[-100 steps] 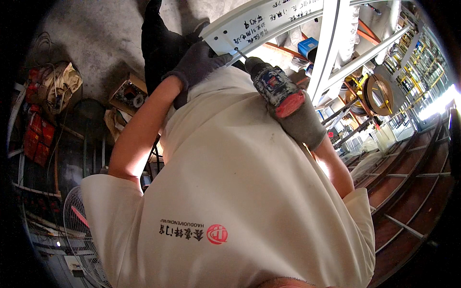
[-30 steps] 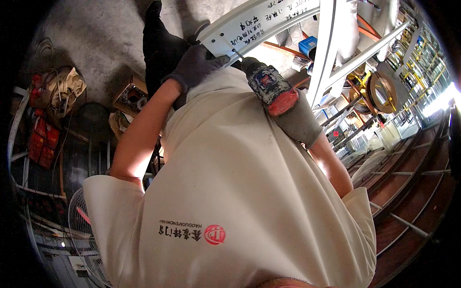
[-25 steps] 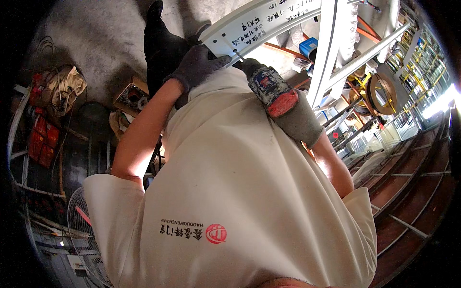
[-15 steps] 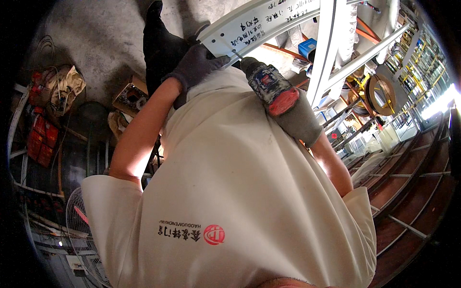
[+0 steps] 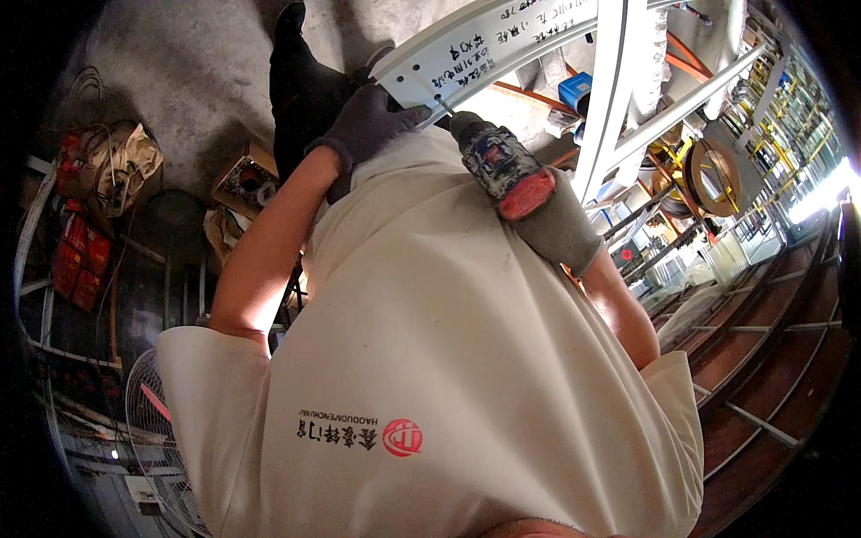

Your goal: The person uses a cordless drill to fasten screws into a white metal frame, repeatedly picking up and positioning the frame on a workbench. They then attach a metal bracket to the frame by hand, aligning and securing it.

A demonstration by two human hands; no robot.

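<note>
A long white metal profile [image 5: 421, 79] with handwriting on its face and a few small holes near its end reaches in from the top. My left hand [image 5: 372, 125], in a dark grey glove, is closed round that end, the thumb along its lower edge. A worn cordless drill [image 5: 499, 161] with a red back end is in my right hand [image 5: 563, 229], also gloved; its fingers are mostly hidden behind the tool. The thin drill bit [image 5: 444, 105] meets the profile beside my left thumb. Whether it has gone into the metal I cannot tell.
A white upright bar [image 5: 612, 99] stands right of the drill, with a blue container [image 5: 574, 90] beside it. Reels [image 5: 711, 177] and racks are farther right. On the left are an open cardboard box [image 5: 247, 179], a red case [image 5: 81, 264] and a wire-guarded fan [image 5: 152, 421].
The drill's body has dipped very slightly, with its bit still at the same spot on the profile. My left hand keeps its place.
</note>
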